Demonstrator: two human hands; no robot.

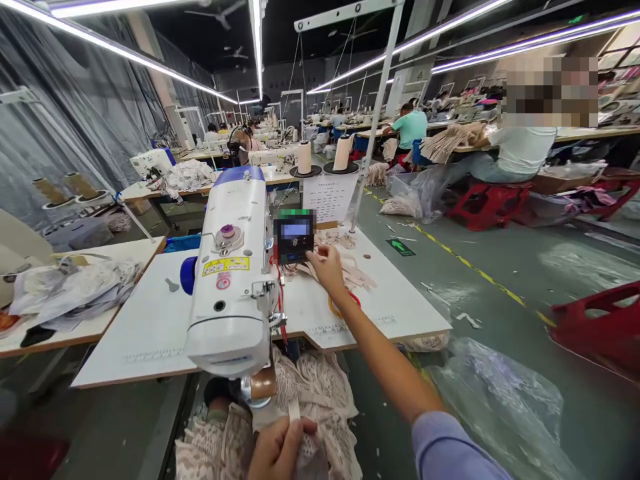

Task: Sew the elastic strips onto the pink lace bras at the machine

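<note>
Head view: your left hand (278,448) is clamped, thumb against finger, on a pale strip (295,409) just below the sewing machine (233,267); the strip's free end points up toward the machine, its long axis near vertical in the picture. Your right hand (327,268) is well apart from the left, fingers loosely curled, a fingertip at the lower right corner of the control panel (294,243); you cannot tell whether it grips anything. Containers: a tub (537,208) beside the far red stool, with purple cloth (583,200) at its right; crumpled clear plastic (503,393) on the floor, bag or sheet unclear, contents hard to make out. Lace fabric (333,393) hangs beyond the left hand, its upper part hidden behind the surface (155,313). The bottom edge cuts off your left wrist. The panel's readout is illegible. The machine's long axis runs away from you, near end toward you.
</note>
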